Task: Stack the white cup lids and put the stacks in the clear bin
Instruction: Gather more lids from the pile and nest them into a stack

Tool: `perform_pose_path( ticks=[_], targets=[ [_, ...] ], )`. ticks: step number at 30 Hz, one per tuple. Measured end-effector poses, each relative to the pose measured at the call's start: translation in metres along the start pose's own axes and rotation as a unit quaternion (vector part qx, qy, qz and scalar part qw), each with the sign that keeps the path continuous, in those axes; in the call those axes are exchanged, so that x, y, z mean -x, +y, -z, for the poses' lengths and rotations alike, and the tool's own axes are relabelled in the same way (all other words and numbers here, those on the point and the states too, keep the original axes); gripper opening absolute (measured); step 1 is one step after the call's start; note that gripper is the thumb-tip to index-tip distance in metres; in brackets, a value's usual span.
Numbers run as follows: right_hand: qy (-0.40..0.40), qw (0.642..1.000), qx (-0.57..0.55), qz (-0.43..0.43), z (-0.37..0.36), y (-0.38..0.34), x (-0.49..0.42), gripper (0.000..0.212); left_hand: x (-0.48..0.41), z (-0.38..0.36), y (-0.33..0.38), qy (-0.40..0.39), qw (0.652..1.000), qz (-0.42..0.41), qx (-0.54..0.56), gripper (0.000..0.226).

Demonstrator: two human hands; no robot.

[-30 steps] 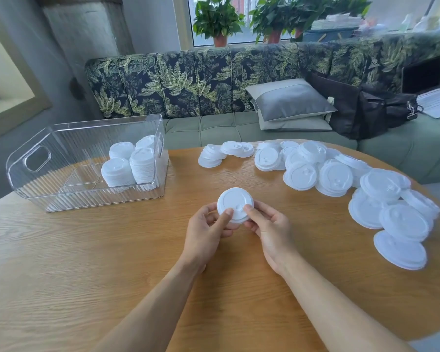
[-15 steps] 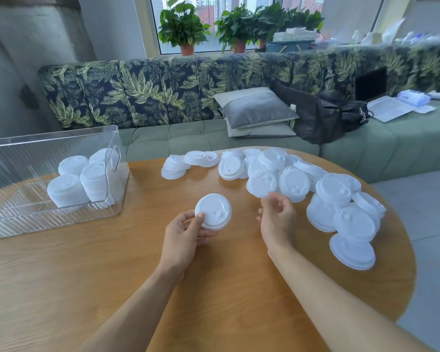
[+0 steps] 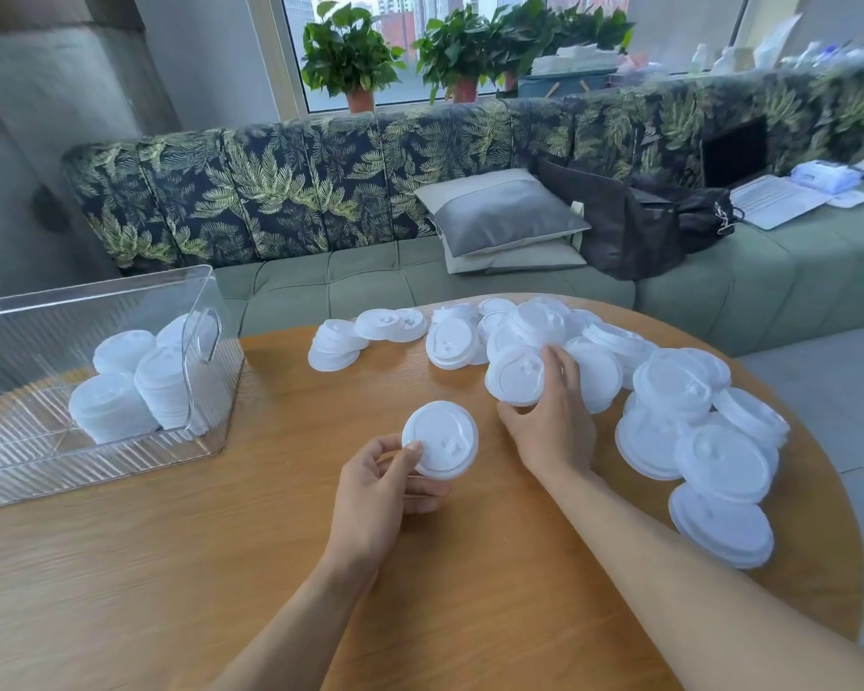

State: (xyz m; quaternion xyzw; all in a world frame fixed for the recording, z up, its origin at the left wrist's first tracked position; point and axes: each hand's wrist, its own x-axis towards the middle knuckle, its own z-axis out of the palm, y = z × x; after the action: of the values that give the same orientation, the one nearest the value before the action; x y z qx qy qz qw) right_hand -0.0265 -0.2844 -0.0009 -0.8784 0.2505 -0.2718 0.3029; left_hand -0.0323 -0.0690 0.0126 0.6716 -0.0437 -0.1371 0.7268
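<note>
Two hands | left hand (image 3: 375, 483) grips round plastic lid stack (image 3: 440, 439) | right hand (image 3: 549, 421) pinches ridged lid (image 3: 516, 375)

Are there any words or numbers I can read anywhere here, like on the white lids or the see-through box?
No readable text anywhere.
White plastic cup lids: only moulded bumps, no letters.
White lid in the left hand: plain, no letters.
Clear ribbed plastic bin: no label.
Open silver laptop on the green sofa: keys too small and blurred to read.
White packet beside it: any print is too blurred to read.
</note>
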Motion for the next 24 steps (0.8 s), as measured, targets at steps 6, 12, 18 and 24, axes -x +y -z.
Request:
perform_pose_path(
  ticks=[6,12,18,24],
  targets=[
    [0.023,0.997,-0.066,-0.021,-0.002,-0.009,0.006,0.072,0.002,0.001,0.000,0.007,1.000,-0.004,0.009,0.021],
    [-0.018,0.974,-0.223,-0.034,0.005,-0.027,0.038,0.072,0.008,0.005,0.003,0.007,0.997,0.013,0.070,0.019],
    [-0.097,0.923,-0.350,-0.126,0.007,-0.042,0.063,0.068,0.023,0.022,0.012,-0.020,0.992,0.035,0.117,0.013],
    [-0.159,0.844,-0.469,-0.205,0.003,-0.061,0.084,0.042,0.036,0.043,0.016,0.002,0.989,0.047,0.139,0.013]
  ],
)
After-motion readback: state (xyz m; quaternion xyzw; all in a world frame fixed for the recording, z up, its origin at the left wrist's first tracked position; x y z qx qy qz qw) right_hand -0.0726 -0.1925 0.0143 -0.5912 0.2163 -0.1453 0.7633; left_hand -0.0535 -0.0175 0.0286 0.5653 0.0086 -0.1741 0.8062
